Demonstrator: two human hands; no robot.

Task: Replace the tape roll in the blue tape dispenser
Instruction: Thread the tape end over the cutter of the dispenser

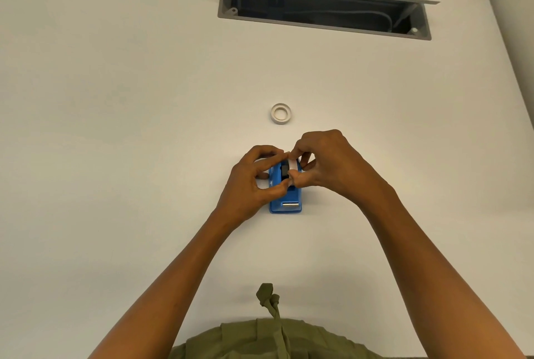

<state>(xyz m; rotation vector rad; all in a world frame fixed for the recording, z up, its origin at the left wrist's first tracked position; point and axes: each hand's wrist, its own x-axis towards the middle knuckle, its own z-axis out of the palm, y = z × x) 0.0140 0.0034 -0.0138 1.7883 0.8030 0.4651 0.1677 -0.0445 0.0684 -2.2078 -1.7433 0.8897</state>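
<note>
The blue tape dispenser (286, 199) stands on the white table (144, 127), its metal cutter facing me. A white tape roll (292, 164) with a black hub sits at the dispenser's top, partly hidden by fingers. My right hand (323, 162) pinches this roll from the right. My left hand (254, 179) grips the roll and the dispenser's left side with thumb and fingers. A second white tape roll (281, 113) lies flat on the table just beyond both hands.
An open grey cable tray (323, 6) with cords inside is recessed in the table at the back. The table's right edge runs along a partition wall. Olive green clothing (271, 338) shows at the bottom.
</note>
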